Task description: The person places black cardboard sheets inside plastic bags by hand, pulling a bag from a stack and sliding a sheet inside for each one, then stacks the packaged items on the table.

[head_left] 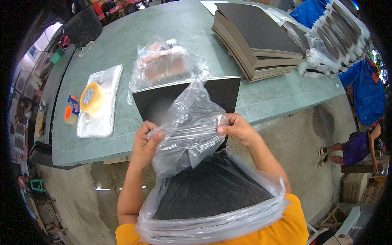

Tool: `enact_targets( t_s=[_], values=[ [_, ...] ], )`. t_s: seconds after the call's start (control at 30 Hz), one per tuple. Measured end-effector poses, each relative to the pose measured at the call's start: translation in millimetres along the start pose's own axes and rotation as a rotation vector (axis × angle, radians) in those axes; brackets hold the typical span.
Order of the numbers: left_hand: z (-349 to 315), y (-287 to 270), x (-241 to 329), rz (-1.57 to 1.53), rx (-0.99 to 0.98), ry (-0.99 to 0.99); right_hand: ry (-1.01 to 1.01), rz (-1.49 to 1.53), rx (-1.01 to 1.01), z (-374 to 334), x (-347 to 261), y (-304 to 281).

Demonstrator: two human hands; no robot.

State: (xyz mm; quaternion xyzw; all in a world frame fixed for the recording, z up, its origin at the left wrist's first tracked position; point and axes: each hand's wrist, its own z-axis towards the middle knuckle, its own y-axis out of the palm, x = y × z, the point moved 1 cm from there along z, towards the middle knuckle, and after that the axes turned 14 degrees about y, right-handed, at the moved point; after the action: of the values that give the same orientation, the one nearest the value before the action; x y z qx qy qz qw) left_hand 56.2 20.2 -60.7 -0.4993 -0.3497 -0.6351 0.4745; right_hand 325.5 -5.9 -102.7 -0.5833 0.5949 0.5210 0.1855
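A clear plastic bag (190, 132) is bunched and stretched crosswise between my two hands. Its left side is pinched by my left hand (148, 143), thumb against fingers, and its right side by my right hand (240, 130). Behind the bag, a flat black board (153, 102) stands tilted at the table's near edge, partly covered by the plastic. Against my body rests a stack of black boards (204, 192) wrapped in clear plastic, below both hands. How the stack is supported underneath is hidden.
On the green table (118, 45) lie flat plastic bags (100, 118), a large tape roll (92, 98), a tape dispenser (71, 110) and a plastic bundle (167, 65). Black boards (261, 32) are stacked at far right, beside plastic-wrapped ones (339, 32). A person (359, 147) is at right.
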Motion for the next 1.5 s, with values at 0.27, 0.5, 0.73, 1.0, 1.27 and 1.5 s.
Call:
enact_targets(
  t_s=[0.27,0.5,0.73,1.0,1.27,1.5],
  values=[
    [11,-12,16,0.89,0.014,0.555,0.058,-0.282,0.027,-12,-14,-2],
    [21,56,54,0.348,-0.438,0.152,-0.083,-0.084,-0.014,-6,-19,39],
    [-4,-29,-19,0.429,-0.137,-0.063,-0.104,0.457,-0.308,-14,-23,20],
    [-8,22,59,0.592,0.172,0.369,-0.099,-0.332,-0.16,-29,-46,58],
    [4,45,69,-0.083,-0.424,0.017,-0.387,-0.381,0.012,-25,-62,71],
    [20,31,48,-0.786,-0.132,-0.137,-0.026,-0.554,-0.696,-18,-26,85]
  ],
)
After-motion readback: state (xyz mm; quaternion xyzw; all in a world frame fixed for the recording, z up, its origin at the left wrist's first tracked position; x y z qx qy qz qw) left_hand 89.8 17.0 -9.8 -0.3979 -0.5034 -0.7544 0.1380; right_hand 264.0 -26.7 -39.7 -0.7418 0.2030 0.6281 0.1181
